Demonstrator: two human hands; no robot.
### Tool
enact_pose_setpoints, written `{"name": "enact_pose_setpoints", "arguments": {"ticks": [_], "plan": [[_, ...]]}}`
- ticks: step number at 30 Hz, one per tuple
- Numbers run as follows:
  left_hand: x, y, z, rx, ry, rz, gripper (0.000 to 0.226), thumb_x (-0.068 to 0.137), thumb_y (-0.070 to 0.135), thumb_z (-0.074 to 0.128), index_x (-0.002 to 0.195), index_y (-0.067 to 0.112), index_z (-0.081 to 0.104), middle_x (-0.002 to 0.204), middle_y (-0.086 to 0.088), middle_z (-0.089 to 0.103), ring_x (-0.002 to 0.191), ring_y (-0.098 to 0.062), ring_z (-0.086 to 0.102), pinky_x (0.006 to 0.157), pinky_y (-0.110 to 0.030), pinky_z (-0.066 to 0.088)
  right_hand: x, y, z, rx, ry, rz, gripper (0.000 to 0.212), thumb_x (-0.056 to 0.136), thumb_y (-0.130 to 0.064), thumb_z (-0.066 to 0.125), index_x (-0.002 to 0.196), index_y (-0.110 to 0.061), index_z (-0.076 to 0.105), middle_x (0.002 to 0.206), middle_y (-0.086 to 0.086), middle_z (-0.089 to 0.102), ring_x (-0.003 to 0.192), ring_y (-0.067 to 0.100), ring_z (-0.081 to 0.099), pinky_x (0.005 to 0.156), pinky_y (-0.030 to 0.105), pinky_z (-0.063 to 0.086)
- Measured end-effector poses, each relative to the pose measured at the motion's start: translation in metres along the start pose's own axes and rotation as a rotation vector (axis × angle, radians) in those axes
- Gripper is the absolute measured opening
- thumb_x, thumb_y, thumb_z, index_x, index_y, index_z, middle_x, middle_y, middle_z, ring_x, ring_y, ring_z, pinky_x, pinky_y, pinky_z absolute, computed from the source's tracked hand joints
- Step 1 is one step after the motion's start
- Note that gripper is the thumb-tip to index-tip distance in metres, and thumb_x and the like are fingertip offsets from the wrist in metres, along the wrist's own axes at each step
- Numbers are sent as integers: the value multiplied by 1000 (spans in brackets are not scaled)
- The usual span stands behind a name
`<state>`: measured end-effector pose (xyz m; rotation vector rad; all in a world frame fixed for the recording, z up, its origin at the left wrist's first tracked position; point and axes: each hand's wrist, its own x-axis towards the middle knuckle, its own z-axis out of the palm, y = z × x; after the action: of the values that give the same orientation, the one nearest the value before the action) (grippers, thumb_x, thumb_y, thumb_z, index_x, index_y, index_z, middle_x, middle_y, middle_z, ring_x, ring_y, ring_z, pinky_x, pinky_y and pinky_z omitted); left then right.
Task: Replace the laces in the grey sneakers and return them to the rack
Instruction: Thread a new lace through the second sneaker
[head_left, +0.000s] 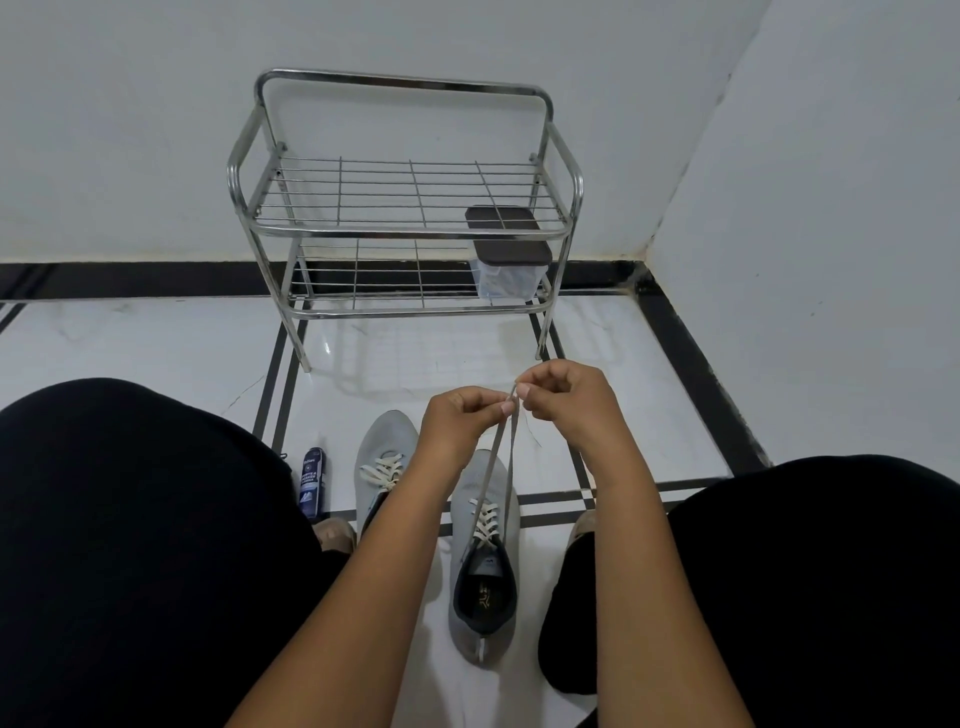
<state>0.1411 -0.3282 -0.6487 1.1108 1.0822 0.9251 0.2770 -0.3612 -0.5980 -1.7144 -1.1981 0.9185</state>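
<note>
Head view. Left hand and right hand each pinch one end of the lace, drawn taut above the right sneaker, probably to even the lengths (left sneaker just beside it). Rack stands beyond, awaiting both.

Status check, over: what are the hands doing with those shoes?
Left hand and right hand pinch both lace ends, pulled up from right sneaker. Left sneaker laced, on floor. Rack ahead, path unblocked.
</note>
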Motion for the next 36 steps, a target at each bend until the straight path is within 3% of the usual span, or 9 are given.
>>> {"name": "enact_pose_setpoints", "arguments": {"ticks": [5,11,16,22,29,36], "plan": [[0,0,1,-20,-2,-6,8,81,6,73,89,6,74,85,-3,74,78,-6,68,73,-11,51,0,-1,0,31,3,25,6,85,-6,67,87,-11,70,85,16,71,74,16,63,74,30,55],[-1,-1,0,-25,-7,-1,8,82,7,72,90,6,73,84,-2,73,77,-5,68,72,-10,51,-1,-1,1,27,-14,21,7,87,-4,65,92,-7,70,82,8,69,71,10,63,68,19,53],[-1,-3,-1,-32,3,-20,12,82,10,73,93,8,74,90,-2,75,82,-4,68,70,-8,49,-1,-1,0,9,-47,21,10,89,-3,62,94,-7,69,91,15,70,79,16,62,81,32,55],[-2,-7,-1,-86,-13,-66,12,82,13,73,94,8,74,94,-4,75,93,-11,69,83,-16,48,0,2,1,-20,-63,19,12,91,-3,59,94,-10,68,97,16,70,84,19,62,87,37,54],[-2,-7,1,-56,-43,-48,15,84,15,71,96,5,73,94,-6,74,89,-8,68,74,-8,50,2,3,1,-9,-38,14,13,90,-2,59,96,-9,69,96,14,70,90,26,65,90,39,55],[-2,-9,3,32,-45,13,10,87,18,69,93,9,70,92,-7,72,88,-12,65,88,-26,51,5,6,1,-9,-2,1,10,87,-10,66,97,-10,70,91,7,71,89,20,66,89,37,55]]}}
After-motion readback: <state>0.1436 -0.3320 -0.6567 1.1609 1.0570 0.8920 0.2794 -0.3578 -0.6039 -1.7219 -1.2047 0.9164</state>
